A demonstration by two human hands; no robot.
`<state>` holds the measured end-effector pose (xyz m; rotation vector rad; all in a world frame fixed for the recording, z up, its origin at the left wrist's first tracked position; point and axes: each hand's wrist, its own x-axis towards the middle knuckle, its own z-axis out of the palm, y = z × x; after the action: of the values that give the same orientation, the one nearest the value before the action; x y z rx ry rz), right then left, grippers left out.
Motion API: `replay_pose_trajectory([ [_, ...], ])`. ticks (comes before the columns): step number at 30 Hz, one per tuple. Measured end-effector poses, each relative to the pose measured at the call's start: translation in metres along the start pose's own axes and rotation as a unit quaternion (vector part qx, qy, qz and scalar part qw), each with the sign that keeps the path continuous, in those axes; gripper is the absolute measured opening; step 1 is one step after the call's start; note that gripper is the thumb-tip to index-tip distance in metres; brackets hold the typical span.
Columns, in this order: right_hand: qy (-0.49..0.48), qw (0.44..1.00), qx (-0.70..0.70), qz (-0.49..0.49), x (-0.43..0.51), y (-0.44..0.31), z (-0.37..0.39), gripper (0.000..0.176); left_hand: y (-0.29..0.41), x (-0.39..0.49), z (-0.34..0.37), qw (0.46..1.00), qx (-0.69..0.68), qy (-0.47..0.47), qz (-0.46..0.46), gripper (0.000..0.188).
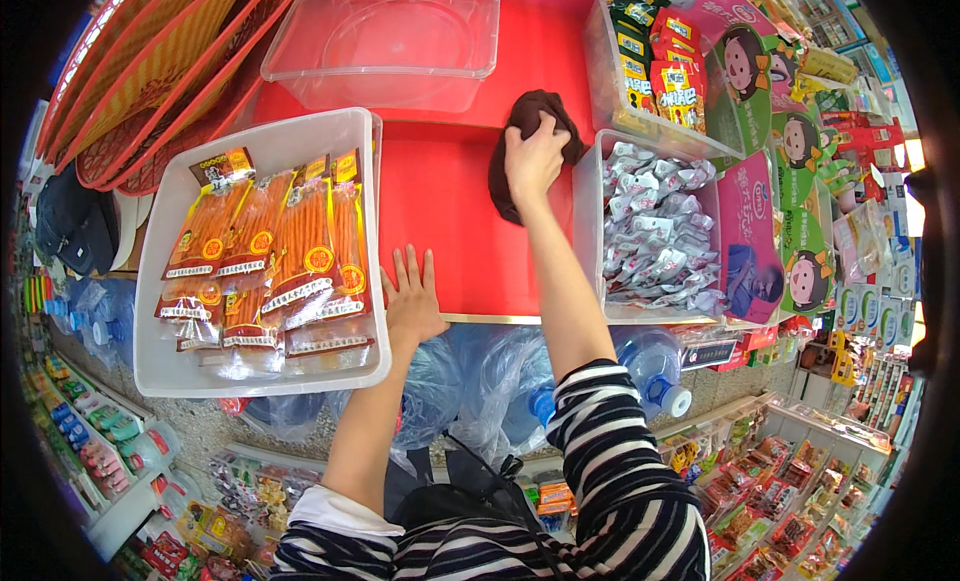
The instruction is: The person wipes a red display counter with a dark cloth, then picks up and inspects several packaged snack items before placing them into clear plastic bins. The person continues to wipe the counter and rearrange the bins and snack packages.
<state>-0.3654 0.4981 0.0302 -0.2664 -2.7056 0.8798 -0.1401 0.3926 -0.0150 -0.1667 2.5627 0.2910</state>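
My right hand (536, 157) grips a dark brown cloth (501, 177), bunched up against the red display shelf (457, 213). Fingers spread, my left hand (414, 300) rests near the shelf's front edge and holds nothing. Just left of it a white plastic bin (264, 382) stands tilted, with several packs of orange snack sticks (300, 243) inside. To the right of the cloth is a clear bin (589, 206) full of small white wrapped pieces (652, 221). Behind that, another clear bin (604, 63) holds green and red snack packets (679, 78).
A clear plastic bin (480, 56) sits on the red upper tier at the back. Orange-rimmed woven baskets (172, 78) lean at the left, above a dark cap (79, 221). Large blue water bottles (652, 363) stand below the front edge. Snack racks (787, 468) lie behind me at right.
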Motion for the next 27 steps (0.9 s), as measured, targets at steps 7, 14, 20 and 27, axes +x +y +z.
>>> replay_pose_trajectory([
  [7, 0.065, 0.985, 0.15, -0.056, -0.063, 0.003, 0.063, 0.048, 0.006, -0.002, -0.009, 1.0, -0.01, -0.017, -0.001, 0.123],
  [14, -0.117, 0.92, 0.027, -0.372, -0.084, -0.014, 0.077, 0.046, 0.005, 0.002, -0.006, 1.0, 0.0, -0.006, -0.001, 0.122],
  [20, -0.106, 0.874, -0.12, -0.46, -0.064, -0.042, 0.107, 0.044, 0.006, -0.004, -0.007, 1.0, 0.008, -0.006, 0.002, 0.12],
  [27, -0.148, 0.938, -0.118, -0.292, -0.044, 0.016, 0.061, 0.045, 0.004, -0.001, -0.008, 1.0, -0.013, 0.003, -0.004, 0.121],
])
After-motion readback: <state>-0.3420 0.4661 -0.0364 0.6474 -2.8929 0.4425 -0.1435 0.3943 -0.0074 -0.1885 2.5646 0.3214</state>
